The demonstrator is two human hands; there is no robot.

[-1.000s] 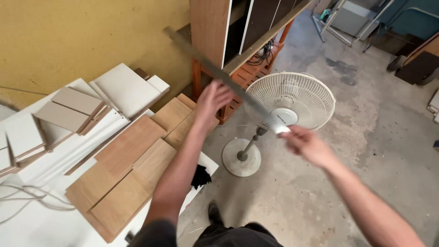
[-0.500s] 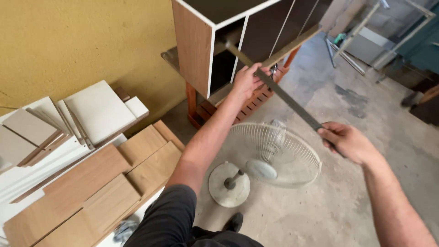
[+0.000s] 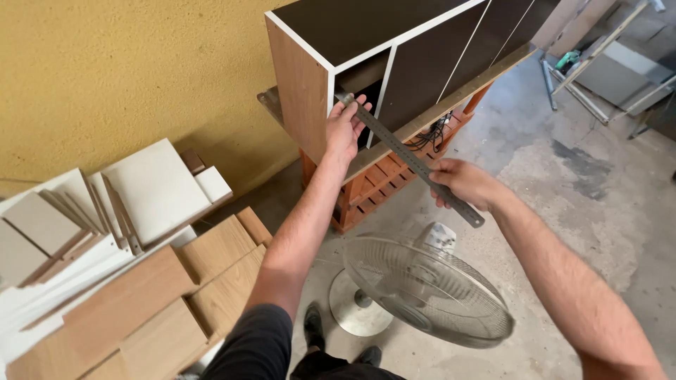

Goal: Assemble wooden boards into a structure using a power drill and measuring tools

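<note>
My hands: two. My left hand [image 3: 343,130] is up at the front edge of the cabinet, fingers closed on the top end of the ruler. My right hand [image 3: 465,184] is lower, closed around the ruler near its bottom end.

Ruler: one. The ruler [image 3: 408,158] is long, thin, flat, grey metal with tiny marks. It slants from the cabinet opening down toward the fan. A short bit sticks out past my right hand.

Cabinet: one. The cabinet [image 3: 303,91] is a box with a brown wood-look side, white edges and dark smooth panels. It lies on a long board.

Long board: one. The board [image 3: 451,95] is thin, rough and pale on its edge, and it rests on the orange stand.

Orange stand: one. The stand [image 3: 370,190] is wooden with slats, under the board.

Fan: one. The fan [image 3: 426,288] has a round wire cage and a round flat metal foot. It stands on the floor, just below my right hand.

Brown boards: I count about five. The brown boards [image 3: 141,302] are flat, with wood grain, lying on the floor to my left.

White boards: many, too stacked to count. The white boards [image 3: 151,186] are flat and smooth, by the wall.

Wall: the wall [image 3: 120,70] is yellow and bumpy.

Floor: the floor [image 3: 584,183] is grey, hard and stained.
</note>
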